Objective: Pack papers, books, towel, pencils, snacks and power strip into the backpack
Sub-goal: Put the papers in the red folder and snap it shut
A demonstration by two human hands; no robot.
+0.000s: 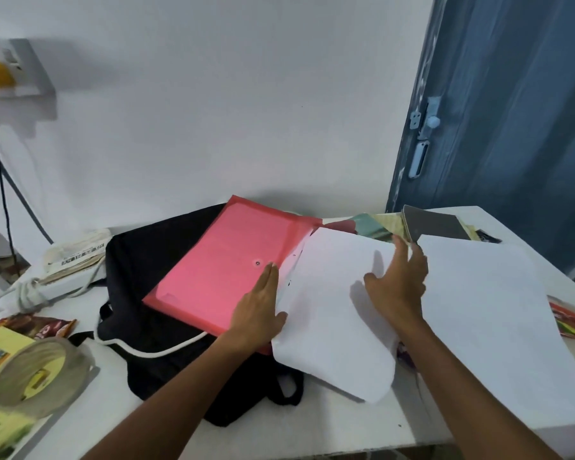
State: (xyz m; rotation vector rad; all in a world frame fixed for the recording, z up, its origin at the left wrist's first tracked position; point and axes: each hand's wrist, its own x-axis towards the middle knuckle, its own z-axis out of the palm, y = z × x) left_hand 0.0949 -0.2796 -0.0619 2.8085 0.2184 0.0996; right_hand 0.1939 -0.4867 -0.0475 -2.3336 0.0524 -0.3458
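Landmark throughout: the black backpack (166,310), lying flat on the white table (312,433).

Nearest, left of the backpack: a tape roll (37,376) resting on yellow booklets (4,356), with a reddish snack packet (30,327) just behind.

Right of the backpack's near end: a sheaf of white papers (332,313), its left edge overlapping a pink snap-button folder (219,270) that lies on top of the backpack. Left hand (259,303) flat, fingers straight and together, pressing on the folder with the thumb at the papers' edge. Right hand (399,283) spread open over the papers, fingers straight, fingertips reaching toward the far edge; gripping nothing.

Further right of the backpack: a second large white sheet (498,327), covering most of another colourful snack packet (571,320) at the table's right edge.

Left of the backpack's far end: a white power strip (60,283) with coiled cord, a folded pale towel (77,257) resting on it.

Beyond the papers, right of the backpack's far corner: a dark-covered book (435,227) on a pile of other books (375,224).

Farthest: white wall, blue door (512,127).
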